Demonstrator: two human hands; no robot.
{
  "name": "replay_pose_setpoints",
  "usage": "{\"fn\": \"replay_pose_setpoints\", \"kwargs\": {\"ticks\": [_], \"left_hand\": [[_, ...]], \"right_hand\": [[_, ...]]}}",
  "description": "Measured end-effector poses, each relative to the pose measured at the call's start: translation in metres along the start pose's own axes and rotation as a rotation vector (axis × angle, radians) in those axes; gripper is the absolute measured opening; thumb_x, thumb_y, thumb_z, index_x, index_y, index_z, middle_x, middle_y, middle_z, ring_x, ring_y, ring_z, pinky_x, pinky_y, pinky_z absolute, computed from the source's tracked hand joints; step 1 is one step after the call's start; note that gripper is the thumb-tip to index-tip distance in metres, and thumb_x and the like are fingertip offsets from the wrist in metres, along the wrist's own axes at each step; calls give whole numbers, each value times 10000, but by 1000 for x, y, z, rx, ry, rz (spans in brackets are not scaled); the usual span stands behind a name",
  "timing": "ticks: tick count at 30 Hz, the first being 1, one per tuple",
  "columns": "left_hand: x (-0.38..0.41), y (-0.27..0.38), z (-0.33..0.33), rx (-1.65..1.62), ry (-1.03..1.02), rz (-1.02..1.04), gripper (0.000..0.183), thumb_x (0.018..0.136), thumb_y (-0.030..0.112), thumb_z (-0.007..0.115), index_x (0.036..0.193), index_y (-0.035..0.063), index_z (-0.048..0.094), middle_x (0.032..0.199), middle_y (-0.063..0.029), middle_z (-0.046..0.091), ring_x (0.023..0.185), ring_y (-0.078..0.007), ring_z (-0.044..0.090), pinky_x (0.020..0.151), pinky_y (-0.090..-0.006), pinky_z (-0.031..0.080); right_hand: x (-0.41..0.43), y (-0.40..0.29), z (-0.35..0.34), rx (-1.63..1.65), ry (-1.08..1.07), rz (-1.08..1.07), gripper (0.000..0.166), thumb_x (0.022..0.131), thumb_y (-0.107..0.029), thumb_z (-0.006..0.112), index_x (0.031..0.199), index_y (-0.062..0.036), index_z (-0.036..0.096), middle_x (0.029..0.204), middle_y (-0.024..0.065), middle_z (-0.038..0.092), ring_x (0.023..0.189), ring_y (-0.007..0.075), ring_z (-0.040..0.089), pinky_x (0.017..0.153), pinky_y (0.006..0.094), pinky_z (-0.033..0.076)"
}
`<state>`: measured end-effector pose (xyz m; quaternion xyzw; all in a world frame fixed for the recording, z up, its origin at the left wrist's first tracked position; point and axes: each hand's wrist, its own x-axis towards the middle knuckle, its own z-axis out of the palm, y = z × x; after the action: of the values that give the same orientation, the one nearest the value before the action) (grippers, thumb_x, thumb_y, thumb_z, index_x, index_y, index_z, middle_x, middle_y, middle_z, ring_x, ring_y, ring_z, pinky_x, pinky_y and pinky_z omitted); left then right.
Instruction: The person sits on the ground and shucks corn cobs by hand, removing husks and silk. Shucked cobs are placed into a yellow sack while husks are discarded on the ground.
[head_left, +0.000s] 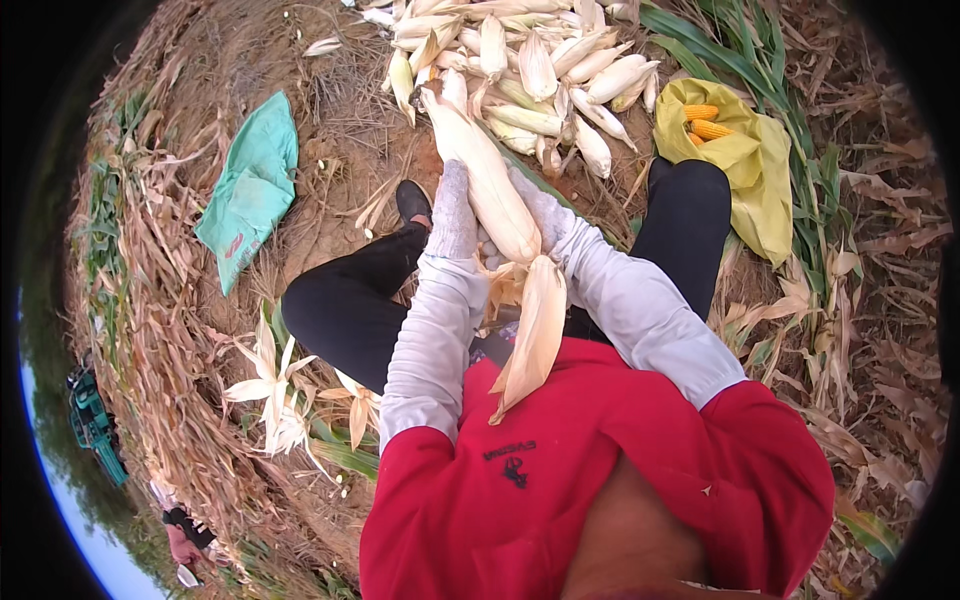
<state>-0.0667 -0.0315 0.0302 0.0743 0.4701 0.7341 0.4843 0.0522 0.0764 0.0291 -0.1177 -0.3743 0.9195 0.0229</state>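
Between my hands is a large ear of corn (487, 172) in its pale dry husk, its stalk end pointing away from me. My left hand (454, 210), in a light knitted glove, grips the ear along its left side. On the other side, my gloved right hand (544, 206) holds it too, its fingers partly hidden behind the husk. A loose husk tip (531, 330) hangs back towards my red top. Just beyond lies a heap of unhusked corn ears (525, 82) on the soil.
To the right, a yellow sack (757, 180) lies open with bare orange corn cobs (705, 127) at its mouth. A green sack (255, 187) lies flat at left. Peeled husks (271, 382) lie beside my left knee. Far left are a green vehicle (96, 424) and a person (184, 536).
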Motion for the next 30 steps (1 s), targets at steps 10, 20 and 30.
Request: {"fn": "replay_pose_setpoints", "kwargs": {"ticks": [10,20,30], "left_hand": [[-12,2,31,298,182,389,518,988,268,590,1408,7,440,1264,-128,586,1096,-217,592,950,-341,495],[-10,-3,37,-32,253,348,401,1049,299,507,1328,18,565,1197,-112,651,1075,-202,622,954,-345,494],[-17,-3,15,-134,220,305,543,1001,452,559,1329,20,529,1178,-146,649,1046,-274,653,917,-401,537]], "right_hand": [[35,53,-37,110,213,-102,465,1068,-428,397,1364,-100,541,1198,89,679,990,215,673,864,331,548],[31,53,-30,-12,93,-247,415,1080,-285,456,1427,-59,488,1326,65,607,1138,151,594,975,270,498],[20,38,-15,279,44,53,413,1079,-309,455,1409,-66,507,1293,61,626,1102,150,611,955,274,509]]}}
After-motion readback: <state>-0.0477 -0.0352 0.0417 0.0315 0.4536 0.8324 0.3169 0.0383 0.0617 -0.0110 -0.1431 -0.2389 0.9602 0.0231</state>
